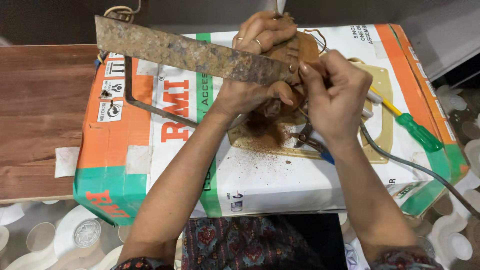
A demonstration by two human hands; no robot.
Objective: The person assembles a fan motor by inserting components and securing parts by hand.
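Step in hand: you appear to be working loose a small fitting on the rust-brown motor hub (295, 52) of a corroded old fan part, propped on the box.
Left hand (260, 65): your fingers are wrapped round the hub from behind, thumb pressed under it, clamped firmly to steady it.
Right hand (335, 95): fingertips pinched together at the hub's edge; what they pinch is too small to tell.
Rusty flat metal blade (190, 52): long, pitted, flaking; it juts left from the hub, held above the box.
Thin dark metal bracket (150, 105): bent rod, beneath the blade.
White, orange and green printed cardboard box (260, 175): your work surface, taped at the corners, dusted with brown rust powder.
Blue-handled pliers (312, 142): lying just under your right wrist.
Green-handled screwdriver with yellow shaft (417, 130): lying right of your right hand.
Grey cable (410, 165): trails off the box to the right.
Brown wooden tabletop (40, 110): smooth, grained.
Next move, as a judgement: keep your left hand tight, since the long blade gives leverage against you; the corroded fitting likely needs the pliers.
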